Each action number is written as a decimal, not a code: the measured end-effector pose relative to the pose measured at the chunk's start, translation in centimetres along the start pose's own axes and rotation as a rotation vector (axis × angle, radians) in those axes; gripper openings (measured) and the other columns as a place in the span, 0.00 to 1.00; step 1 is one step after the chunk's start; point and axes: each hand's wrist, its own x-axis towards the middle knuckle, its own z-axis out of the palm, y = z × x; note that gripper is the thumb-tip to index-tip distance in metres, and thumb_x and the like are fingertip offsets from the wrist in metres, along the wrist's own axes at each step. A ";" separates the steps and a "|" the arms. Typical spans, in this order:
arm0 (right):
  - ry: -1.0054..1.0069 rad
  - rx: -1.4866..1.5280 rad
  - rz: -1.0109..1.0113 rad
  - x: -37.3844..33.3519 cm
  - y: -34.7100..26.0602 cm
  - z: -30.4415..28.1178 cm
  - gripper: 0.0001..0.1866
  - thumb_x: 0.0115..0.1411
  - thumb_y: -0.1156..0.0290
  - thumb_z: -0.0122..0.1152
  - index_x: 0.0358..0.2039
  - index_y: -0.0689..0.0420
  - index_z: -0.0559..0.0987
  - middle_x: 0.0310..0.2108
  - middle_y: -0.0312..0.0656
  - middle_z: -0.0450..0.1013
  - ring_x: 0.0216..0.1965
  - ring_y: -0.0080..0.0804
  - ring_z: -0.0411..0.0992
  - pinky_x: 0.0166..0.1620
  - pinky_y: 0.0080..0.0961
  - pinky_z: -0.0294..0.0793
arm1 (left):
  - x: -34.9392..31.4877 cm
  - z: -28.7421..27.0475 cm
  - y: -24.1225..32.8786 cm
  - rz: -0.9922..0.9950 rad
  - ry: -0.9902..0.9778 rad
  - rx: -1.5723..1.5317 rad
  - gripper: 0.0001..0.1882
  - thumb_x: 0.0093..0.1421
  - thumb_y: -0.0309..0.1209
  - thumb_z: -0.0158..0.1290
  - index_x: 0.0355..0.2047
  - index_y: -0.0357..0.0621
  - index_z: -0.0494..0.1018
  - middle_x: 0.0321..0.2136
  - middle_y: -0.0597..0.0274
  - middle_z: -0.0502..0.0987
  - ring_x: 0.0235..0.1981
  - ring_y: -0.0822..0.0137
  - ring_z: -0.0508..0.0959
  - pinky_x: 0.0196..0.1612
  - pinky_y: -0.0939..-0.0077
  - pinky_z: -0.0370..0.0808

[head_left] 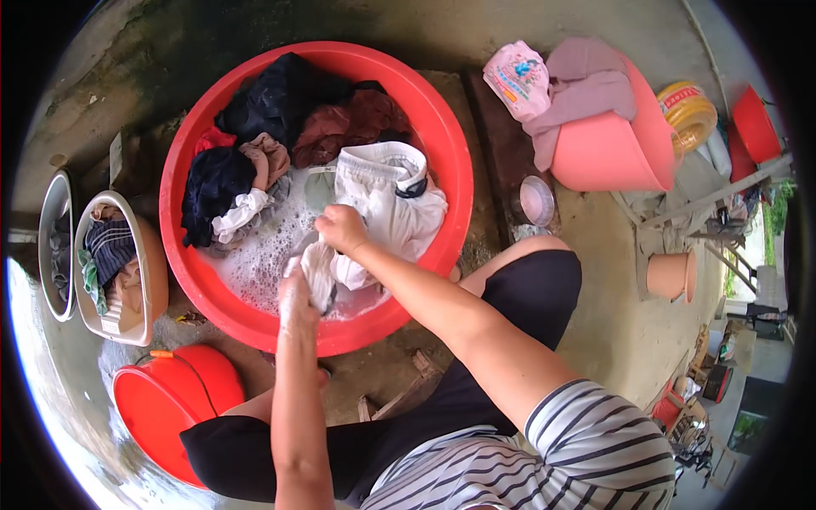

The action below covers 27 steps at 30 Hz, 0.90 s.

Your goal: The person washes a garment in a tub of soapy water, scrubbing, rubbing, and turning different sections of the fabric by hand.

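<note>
In the big red tub (459,170), my two hands are close together over foamy water (255,263). My right hand (342,228) is closed on the upper part of a wet white cloth (318,270). Lower down, my left hand (297,299) grips the same cloth, with suds on its skin. Just beyond my right hand lies a white garment (391,191) with an elastic waistband, heaped against the tub's right side. Dark clothes (285,93), a maroon garment (353,126) and other wet pieces are piled along the far and left sides.
Left of the tub stand a beige basin (153,263) with clothes and a grey basin (47,212). A red bucket (161,408) is at the near left. To the right are a pink tub (620,149) with a mauve cloth, a pink-white packet (518,81) and a small bowl (536,201).
</note>
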 end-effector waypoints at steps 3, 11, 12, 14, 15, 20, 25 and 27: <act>0.208 -0.066 0.096 2.6 4.8 -1.4 0.18 0.48 0.61 0.54 0.14 0.61 0.64 0.12 0.48 0.63 0.14 0.39 0.62 0.20 0.32 0.59 | 2.0 -3.4 4.4 0.128 0.359 0.327 0.19 0.57 0.45 0.41 0.38 0.42 0.67 0.26 0.63 0.72 0.27 0.68 0.73 0.35 0.74 0.70; -0.625 -0.466 -0.252 -7.7 6.4 6.4 0.12 0.43 0.65 0.55 0.28 0.57 0.72 0.24 0.46 0.69 0.30 0.43 0.68 0.34 0.36 0.67 | 11.7 -12.8 -0.6 0.447 0.406 1.191 0.15 0.52 0.31 0.45 0.39 0.39 0.67 0.29 0.57 0.73 0.32 0.60 0.72 0.38 0.71 0.68; -0.892 -0.479 -0.203 -7.5 7.0 6.0 0.12 0.43 0.66 0.55 0.28 0.58 0.73 0.25 0.47 0.70 0.31 0.43 0.69 0.35 0.35 0.68 | 11.3 -13.8 -0.2 0.161 0.370 1.523 0.14 0.49 0.26 0.45 0.38 0.39 0.68 0.30 0.56 0.74 0.33 0.59 0.72 0.39 0.71 0.68; -0.864 -0.418 0.393 -3.4 7.5 4.7 0.12 0.43 0.63 0.55 0.23 0.58 0.76 0.25 0.49 0.73 0.29 0.41 0.72 0.32 0.34 0.70 | 11.5 -15.1 1.8 0.373 0.482 1.108 0.13 0.45 0.21 0.44 0.33 0.37 0.71 0.31 0.58 0.74 0.32 0.61 0.73 0.36 0.73 0.69; -0.540 -0.420 0.527 -1.9 9.1 3.4 0.11 0.42 0.63 0.56 0.23 0.57 0.77 0.24 0.48 0.73 0.28 0.39 0.73 0.30 0.33 0.70 | 12.0 -13.8 2.2 0.533 0.411 0.770 0.12 0.46 0.21 0.44 0.32 0.36 0.71 0.31 0.59 0.74 0.31 0.62 0.73 0.35 0.73 0.69; -0.431 -0.091 0.228 -3.4 1.7 7.2 0.10 0.41 0.67 0.54 0.23 0.59 0.74 0.25 0.48 0.70 0.28 0.40 0.70 0.32 0.31 0.69 | 12.0 -9.5 1.9 -0.285 0.197 0.320 0.27 0.54 0.48 0.46 0.46 0.39 0.63 0.42 0.61 0.67 0.41 0.70 0.65 0.43 0.75 0.64; -0.576 0.155 -0.294 -9.7 -6.4 7.4 0.07 0.40 0.72 0.57 0.22 0.57 0.70 0.30 0.43 0.67 0.29 0.39 0.68 0.32 0.31 0.69 | 8.5 -10.6 0.4 -0.182 -0.493 -0.281 0.21 0.54 0.44 0.43 0.41 0.41 0.65 0.37 0.61 0.69 0.38 0.67 0.69 0.39 0.72 0.68; -0.424 0.138 -0.275 -9.5 -7.0 7.5 0.06 0.40 0.72 0.57 0.19 0.56 0.69 0.23 0.41 0.66 0.26 0.40 0.67 0.30 0.31 0.68 | 7.8 -10.7 -1.1 -0.090 -0.495 -0.357 0.19 0.54 0.42 0.42 0.39 0.42 0.66 0.35 0.61 0.70 0.36 0.66 0.70 0.38 0.71 0.69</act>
